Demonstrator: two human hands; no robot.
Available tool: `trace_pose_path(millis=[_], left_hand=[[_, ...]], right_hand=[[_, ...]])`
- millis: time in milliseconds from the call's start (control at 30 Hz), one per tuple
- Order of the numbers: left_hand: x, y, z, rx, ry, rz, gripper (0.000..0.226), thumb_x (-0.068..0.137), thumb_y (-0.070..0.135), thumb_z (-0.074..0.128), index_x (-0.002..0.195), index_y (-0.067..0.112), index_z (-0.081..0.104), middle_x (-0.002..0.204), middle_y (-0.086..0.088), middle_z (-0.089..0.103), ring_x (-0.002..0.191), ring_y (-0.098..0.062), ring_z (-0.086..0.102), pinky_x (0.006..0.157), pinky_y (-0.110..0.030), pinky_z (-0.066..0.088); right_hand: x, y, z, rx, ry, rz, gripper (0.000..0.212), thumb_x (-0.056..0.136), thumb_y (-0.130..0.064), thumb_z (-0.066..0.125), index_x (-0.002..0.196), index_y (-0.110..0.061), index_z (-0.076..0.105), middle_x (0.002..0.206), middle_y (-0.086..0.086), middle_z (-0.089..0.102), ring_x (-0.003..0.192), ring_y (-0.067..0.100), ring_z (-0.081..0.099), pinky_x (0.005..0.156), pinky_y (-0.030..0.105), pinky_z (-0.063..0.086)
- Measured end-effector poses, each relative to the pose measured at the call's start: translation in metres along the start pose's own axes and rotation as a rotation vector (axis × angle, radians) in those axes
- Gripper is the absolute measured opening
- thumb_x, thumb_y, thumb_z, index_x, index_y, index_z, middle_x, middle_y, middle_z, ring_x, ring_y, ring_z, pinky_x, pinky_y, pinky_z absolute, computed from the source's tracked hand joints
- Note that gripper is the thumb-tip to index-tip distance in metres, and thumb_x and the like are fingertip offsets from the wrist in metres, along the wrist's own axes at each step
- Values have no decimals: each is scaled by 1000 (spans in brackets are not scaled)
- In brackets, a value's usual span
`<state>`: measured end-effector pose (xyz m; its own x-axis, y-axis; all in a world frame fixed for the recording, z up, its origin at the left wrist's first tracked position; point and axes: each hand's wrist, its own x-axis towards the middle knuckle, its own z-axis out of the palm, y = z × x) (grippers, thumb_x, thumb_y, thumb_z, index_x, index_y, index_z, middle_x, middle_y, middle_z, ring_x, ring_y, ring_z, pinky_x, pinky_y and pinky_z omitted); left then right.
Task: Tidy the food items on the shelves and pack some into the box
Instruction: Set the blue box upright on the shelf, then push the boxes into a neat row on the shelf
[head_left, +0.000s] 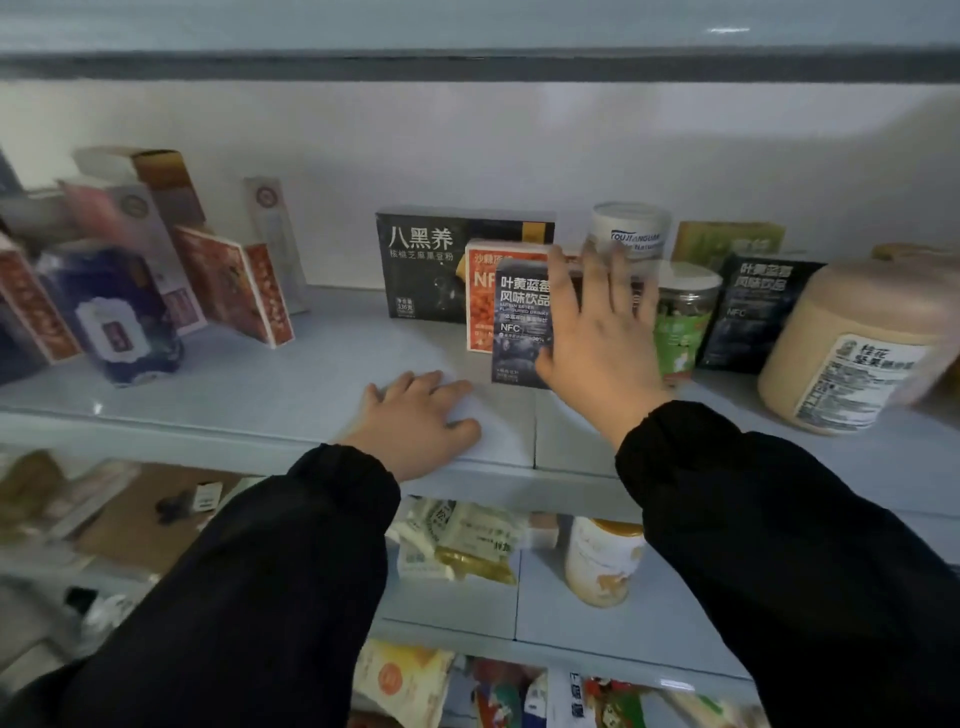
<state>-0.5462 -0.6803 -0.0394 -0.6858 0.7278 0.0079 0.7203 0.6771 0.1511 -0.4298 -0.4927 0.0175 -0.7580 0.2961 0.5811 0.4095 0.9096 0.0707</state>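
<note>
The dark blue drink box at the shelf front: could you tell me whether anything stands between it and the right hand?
Nothing visible does. The right hand is open at the right edge of the dark blue drink box; the orange box stands behind it, out of the way.

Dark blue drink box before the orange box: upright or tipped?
Upright: the dark blue drink box stands on end on the shelf, lettering level.
</note>
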Motion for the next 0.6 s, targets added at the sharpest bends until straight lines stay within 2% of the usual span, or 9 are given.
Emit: trace_pose_path(millis=[100,133,167,233,300,367,467,600], left_hand=[[-5,-6,0,0,26,-57,64,98,55,32,160,43,24,171,8,18,158,-22,13,121,-62,10],[-7,-10,0,-2,36,-76,64,98,55,32,160,43,24,171,8,19,158,-21,13,121,-63,10],[-11,-15,-1,-3,45,-94,64,97,55,31,160,43,25,171,8,20,158,-20,14,121,-64,11],[-19,-29,-1,-9,68,-127,69,92,54,26,160,42,26,170,7,23,158,-19,17,121,-65,13],[-27,-48,-2,-24,83,-189,66,96,51,25,161,41,25,170,7,22,158,-18,16,121,-66,10],[-37,-70,-3,-30,93,-250,59,104,47,30,162,41,22,172,9,18,158,-18,12,121,-66,5],[-53,-106,-7,3,111,-313,58,108,50,30,163,40,18,172,10,16,159,-18,11,121,-65,5],[-71,-154,-13,15,117,-348,59,107,55,22,164,39,19,172,9,17,159,-21,11,123,-66,5]], right_hand=[[-7,-21,5,88,150,-200,89,84,-29,72,161,-12,31,164,23,30,156,45,16,122,67,14],[-10,-30,8,165,149,-295,83,86,-28,71,160,-11,35,162,23,33,155,44,19,123,64,20],[-12,-39,10,251,90,-389,78,90,-28,68,160,-12,36,163,22,34,156,41,19,124,59,22],[-16,-58,13,396,-203,-487,73,101,-33,59,164,-17,26,169,15,24,159,32,11,128,47,16],[-16,-74,21,459,-466,-479,74,106,-47,51,167,-26,14,173,9,12,161,27,2,130,42,11],[-9,-88,35,448,-656,-475,79,103,-63,43,167,-36,4,175,6,4,161,25,-2,129,40,6],[6,-109,51,392,-776,-534,80,97,-79,32,163,-48,-1,176,1,0,161,22,-4,129,46,2],[24,-138,60,385,-816,-530,78,96,-81,27,163,-49,5,175,-3,-5,161,21,-9,128,50,-4]])
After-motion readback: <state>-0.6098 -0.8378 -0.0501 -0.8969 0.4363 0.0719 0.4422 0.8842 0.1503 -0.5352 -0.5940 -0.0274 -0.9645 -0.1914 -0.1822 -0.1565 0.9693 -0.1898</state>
